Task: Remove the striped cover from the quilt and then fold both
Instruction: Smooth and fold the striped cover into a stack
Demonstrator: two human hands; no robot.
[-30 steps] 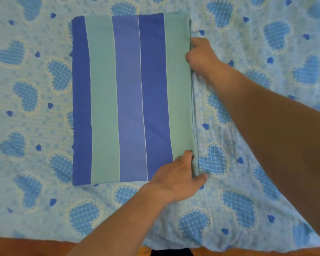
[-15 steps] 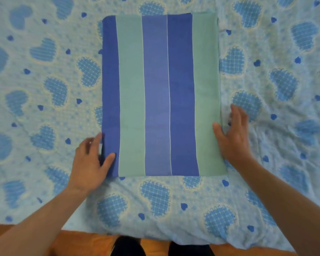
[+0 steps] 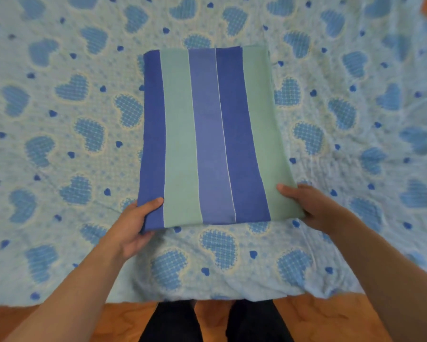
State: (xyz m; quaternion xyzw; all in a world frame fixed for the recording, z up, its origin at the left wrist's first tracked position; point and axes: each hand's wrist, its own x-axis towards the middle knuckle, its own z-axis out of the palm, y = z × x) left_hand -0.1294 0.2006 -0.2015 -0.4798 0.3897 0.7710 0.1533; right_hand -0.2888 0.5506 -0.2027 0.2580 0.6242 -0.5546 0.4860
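A wide quilt (image 3: 59, 144) with blue hearts lies spread beneath you, and on its middle sits the folded striped cover (image 3: 207, 134), its long axis running straight away from you. Your left hand (image 3: 131, 228) grips its near left corner, thumb on top; your right hand (image 3: 313, 206) grips the near right corner likewise, equally close.
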